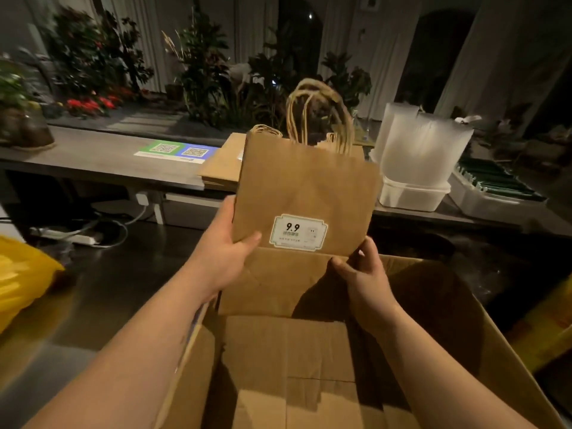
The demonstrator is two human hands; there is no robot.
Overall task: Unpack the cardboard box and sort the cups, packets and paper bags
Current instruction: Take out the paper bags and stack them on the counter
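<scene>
Above the cardboard box (278,366), a paper bag (306,193) is held upright. The left hand (223,252) has a pinching grip on its left edge, the right hand (365,274) on its lower right corner. Unpacking is in hand; the next move likely requires laying it on the bag stack (221,168) on the worktop (93,165).

Dim, warm indoor light, background near black from 12 to 2 o'clock. The paper bag (306,193) at centre is lit brightest. Deep shadow inside the cardboard box (464,320) at 4 o'clock. Wide-angle bending at edges; yellow bag (18,274) at 9 o'clock blurred.
</scene>
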